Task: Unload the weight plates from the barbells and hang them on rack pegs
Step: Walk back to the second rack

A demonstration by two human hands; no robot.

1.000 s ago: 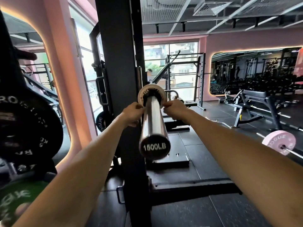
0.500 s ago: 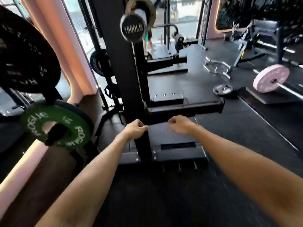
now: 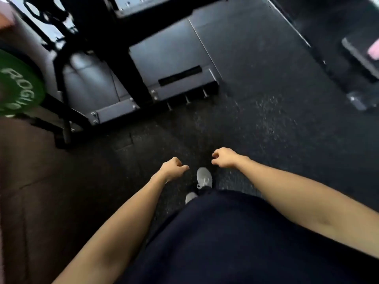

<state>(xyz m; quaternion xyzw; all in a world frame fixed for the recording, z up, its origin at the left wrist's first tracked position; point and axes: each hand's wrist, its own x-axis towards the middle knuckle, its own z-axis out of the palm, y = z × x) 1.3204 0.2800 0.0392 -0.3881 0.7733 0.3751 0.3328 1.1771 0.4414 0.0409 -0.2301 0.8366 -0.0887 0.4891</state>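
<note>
Loosely curled, the left hand (image 3: pixel 171 168) and right hand (image 3: pixel 224 158) hold nothing above the floor (image 3: pixel 256 124); a green plate (image 3: pixel 18 87) hangs at left

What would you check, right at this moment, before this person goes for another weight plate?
1. Left hand free: ok, fingers loosely curled, holding nothing.
2. Right hand free: ok, holding nothing.
3. Footing: ok, grey shoe on bare dark floor.
4. Green plate at the left edge on a peg: cannot tell, its centre is out of frame.
5. Barbell within reach: cannot tell, none in view.
6. Rack base out of the step path: ok, it lies ahead of the feet.
</note>
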